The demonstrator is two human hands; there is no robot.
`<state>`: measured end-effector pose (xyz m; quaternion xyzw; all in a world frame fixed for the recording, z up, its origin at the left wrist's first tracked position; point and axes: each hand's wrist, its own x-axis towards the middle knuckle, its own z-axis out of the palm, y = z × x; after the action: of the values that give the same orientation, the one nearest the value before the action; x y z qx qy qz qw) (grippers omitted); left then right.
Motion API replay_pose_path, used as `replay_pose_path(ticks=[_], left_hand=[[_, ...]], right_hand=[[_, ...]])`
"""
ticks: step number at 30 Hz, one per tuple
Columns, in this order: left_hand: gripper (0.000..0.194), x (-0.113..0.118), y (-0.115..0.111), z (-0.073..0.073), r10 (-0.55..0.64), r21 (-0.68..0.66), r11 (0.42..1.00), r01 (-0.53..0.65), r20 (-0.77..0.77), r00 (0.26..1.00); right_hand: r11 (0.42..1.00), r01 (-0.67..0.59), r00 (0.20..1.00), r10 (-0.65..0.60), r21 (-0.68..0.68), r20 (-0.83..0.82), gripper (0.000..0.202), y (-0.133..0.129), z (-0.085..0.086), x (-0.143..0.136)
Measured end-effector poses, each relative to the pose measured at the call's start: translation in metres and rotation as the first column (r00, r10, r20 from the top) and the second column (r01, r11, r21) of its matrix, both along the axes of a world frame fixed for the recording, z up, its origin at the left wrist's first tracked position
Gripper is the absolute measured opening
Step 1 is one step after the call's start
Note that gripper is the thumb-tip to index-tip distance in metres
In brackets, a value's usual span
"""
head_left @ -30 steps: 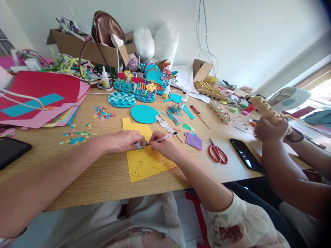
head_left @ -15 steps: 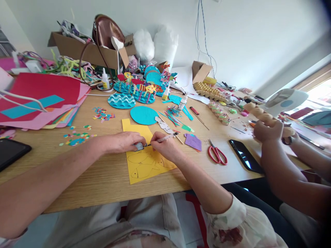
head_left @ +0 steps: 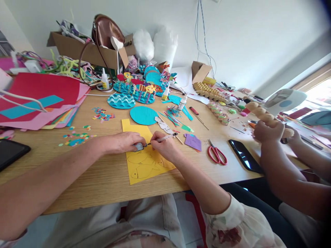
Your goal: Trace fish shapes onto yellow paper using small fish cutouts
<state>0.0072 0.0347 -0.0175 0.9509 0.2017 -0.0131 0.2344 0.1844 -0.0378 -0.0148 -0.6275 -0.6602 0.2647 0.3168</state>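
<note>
A sheet of yellow paper [head_left: 144,172] lies on the table with fish outlines drawn on it in dark ink. My left hand [head_left: 130,140] bends its fingers over a small grey cutout [head_left: 139,147], pressing it against the sheet; part of its shape is under the fingers. In my right hand [head_left: 161,144] is a pen [head_left: 168,137], its tip down at the cutout's right edge. A teal oval [head_left: 143,115] sits just beyond the sheet, and a grey patterned cutout [head_left: 162,124] lies beside it.
Red-handled scissors [head_left: 217,155], a purple paper piece [head_left: 193,142] and a phone [head_left: 244,155] lie to the right. Another person's hands [head_left: 269,132] hold a row of egg-carton cups. Glue bottles [head_left: 182,102] and decorated teal crafts [head_left: 143,96] stand behind; confetti dots [head_left: 77,137] lie left.
My hands, the pen and the grey cutout stay almost where they were. At the right, the other person's hands and the carton strip have shifted slightly.
</note>
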Motion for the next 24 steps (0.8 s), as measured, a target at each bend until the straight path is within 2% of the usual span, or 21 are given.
replay_pose_path(ticks=[16,24], left_hand=[[0.029,-0.001,-0.005,0.004,0.018,0.031,0.999,-0.017,-0.035,0.999],[0.029,0.0,-0.003,0.002,0.017,0.041,0.999,-0.016,-0.028,0.999]], right_hand=[[0.998,-0.022,1.0,0.022,0.059,0.005,0.01,0.007,-0.01,-0.002],[0.998,-0.038,0.999,0.036,0.05,0.024,0.01,0.0,-0.005,0.001]])
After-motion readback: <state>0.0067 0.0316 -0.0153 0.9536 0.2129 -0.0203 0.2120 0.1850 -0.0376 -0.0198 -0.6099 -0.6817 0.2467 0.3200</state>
